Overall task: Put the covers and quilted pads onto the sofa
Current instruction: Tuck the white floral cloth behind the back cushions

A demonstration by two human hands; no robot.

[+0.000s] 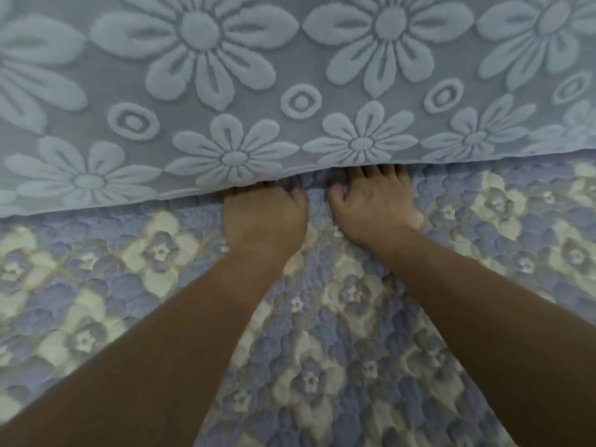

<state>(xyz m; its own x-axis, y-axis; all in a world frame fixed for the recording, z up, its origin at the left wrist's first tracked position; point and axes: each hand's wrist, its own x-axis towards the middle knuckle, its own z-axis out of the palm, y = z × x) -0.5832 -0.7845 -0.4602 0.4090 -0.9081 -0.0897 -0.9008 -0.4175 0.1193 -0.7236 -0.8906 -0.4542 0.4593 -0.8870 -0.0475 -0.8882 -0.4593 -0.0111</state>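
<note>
Sofa seat fills the view, quilted pad [322,366] spread flat | step: tucking pad's back edge under flowered cover [290,91] | left hand [264,214], right hand [374,204]: fingertips hidden in the crease (grip unclear) | next: likely push deeper, smooth outward

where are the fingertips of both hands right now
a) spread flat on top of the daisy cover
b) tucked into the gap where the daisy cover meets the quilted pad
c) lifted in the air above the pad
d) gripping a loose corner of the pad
b: the left hand and right hand lie on the quilted pad, their fingertips hidden under the edge of the daisy cover.
</note>
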